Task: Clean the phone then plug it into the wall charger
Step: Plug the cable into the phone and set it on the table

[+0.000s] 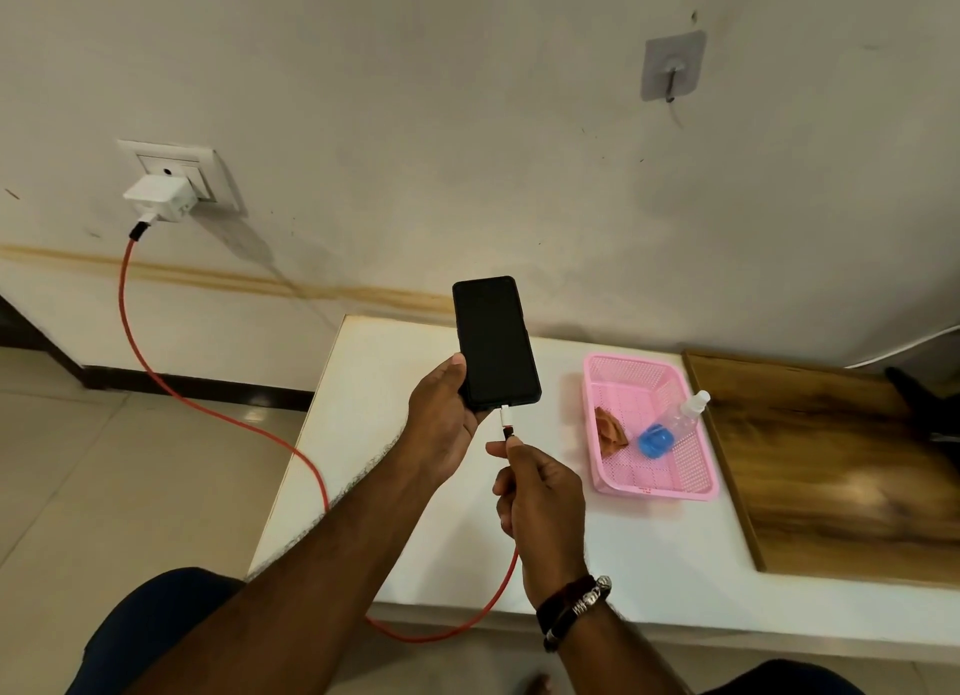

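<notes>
My left hand [441,424] grips a black phone [493,343] by its lower left edge, screen dark and facing me, above the white table [363,434]. My right hand [537,491] pinches the plug end [506,421] of a red charging cable [156,377], and the plug's white tip meets the phone's bottom port. The cable runs under my forearms and loops left up to a white wall charger [158,195] seated in a wall socket [208,172].
A pink plastic basket [670,491] stands right of my hands, holding a clear spray bottle with blue liquid [672,424] and a crumpled brown cloth [610,429]. A wooden board [831,465] lies at the far right. An adhesive hook [672,68] sticks to the wall above.
</notes>
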